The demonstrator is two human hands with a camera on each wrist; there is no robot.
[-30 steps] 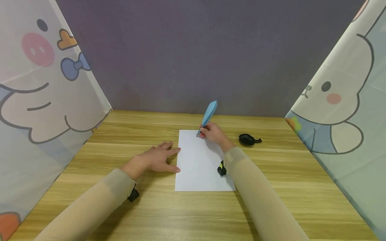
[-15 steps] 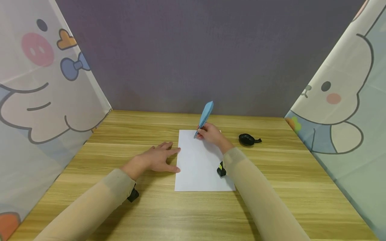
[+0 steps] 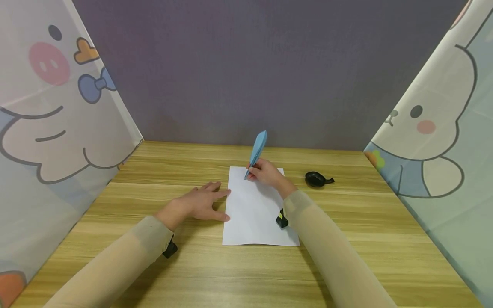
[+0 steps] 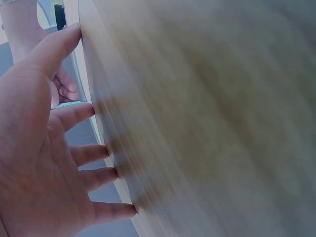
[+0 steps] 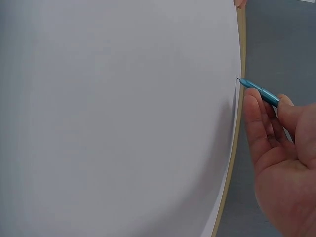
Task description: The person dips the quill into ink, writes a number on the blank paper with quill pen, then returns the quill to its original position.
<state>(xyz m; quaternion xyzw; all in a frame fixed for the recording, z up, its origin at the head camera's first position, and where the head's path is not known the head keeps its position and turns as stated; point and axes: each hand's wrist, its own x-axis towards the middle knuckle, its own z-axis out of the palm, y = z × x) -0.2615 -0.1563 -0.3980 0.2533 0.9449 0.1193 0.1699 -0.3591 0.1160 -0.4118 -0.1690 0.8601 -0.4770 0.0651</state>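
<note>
Two hands are working: right hand (image 3: 267,174) fingers pinching the blue pen (image 3: 256,152) at the blank paper (image 3: 254,214)'s top, left hand (image 3: 200,204) fingers spreading flat beside it.

We cannot read the small black object (image 3: 318,178) lying on the surface (image 3: 346,222) right of the paper (image 3: 254,214), and the left wrist view blurs that surface.
</note>
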